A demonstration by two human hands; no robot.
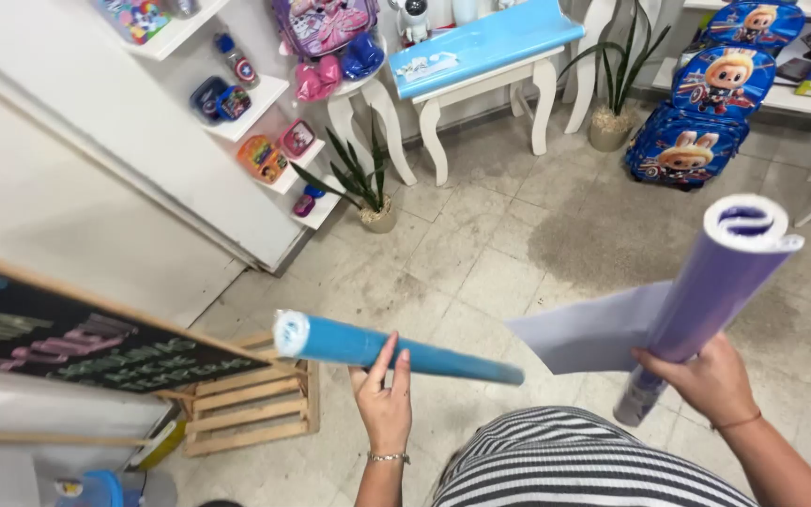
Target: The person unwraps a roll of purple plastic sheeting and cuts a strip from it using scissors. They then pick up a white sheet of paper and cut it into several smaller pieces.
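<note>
My left hand (383,399) grips a blue paper roll (330,344) near its middle, held almost level, one end pointing left over a wooden crate. My right hand (706,378) holds a purple paper roll (711,286) near its lower end, tilted up and to the right. A loose flap of the purple sheet (593,330) hangs out to the left of the roll. Below both hands my striped shirt (574,465) shows.
A chalkboard sign (68,338) and wooden crate (251,408) stand at the left. White shelves (255,99) hold lunch boxes and bottles. A white bench with a blue top (485,42), two potted plants (368,188) and blue backpacks (696,113) line the far side of the tiled floor.
</note>
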